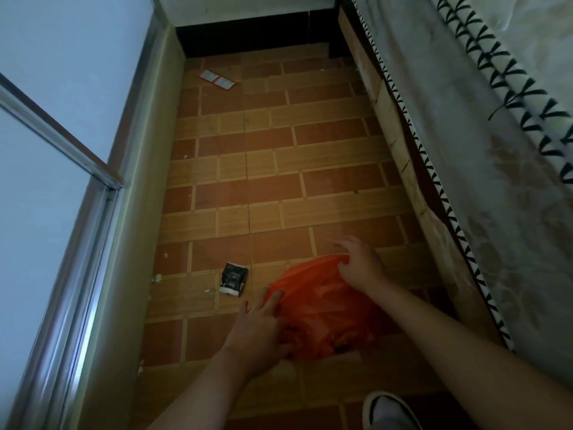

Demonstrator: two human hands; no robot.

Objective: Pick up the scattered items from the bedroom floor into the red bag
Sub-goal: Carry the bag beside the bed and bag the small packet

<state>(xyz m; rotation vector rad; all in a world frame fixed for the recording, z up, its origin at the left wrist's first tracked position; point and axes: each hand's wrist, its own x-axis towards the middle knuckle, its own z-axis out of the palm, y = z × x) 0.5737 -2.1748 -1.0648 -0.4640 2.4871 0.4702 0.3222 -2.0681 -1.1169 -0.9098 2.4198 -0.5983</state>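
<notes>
Both my arms reach down; my left hand (259, 324) and right hand (361, 263) each pinch the red bag (322, 308) by its edges. A black packet (234, 279) lies just left of the bag, a red-and-white wrapper (217, 79) far ahead, on the tiled floor (279, 169) beside the bed (480, 150).

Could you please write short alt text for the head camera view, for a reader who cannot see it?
Both hands hold a crumpled red bag on a tiled floor beside a bed: the left hand at its near left edge, the right hand at its far edge. A small black packet lies just left of the bag, and a red-and-white wrapper lies by the far wall.
</notes>
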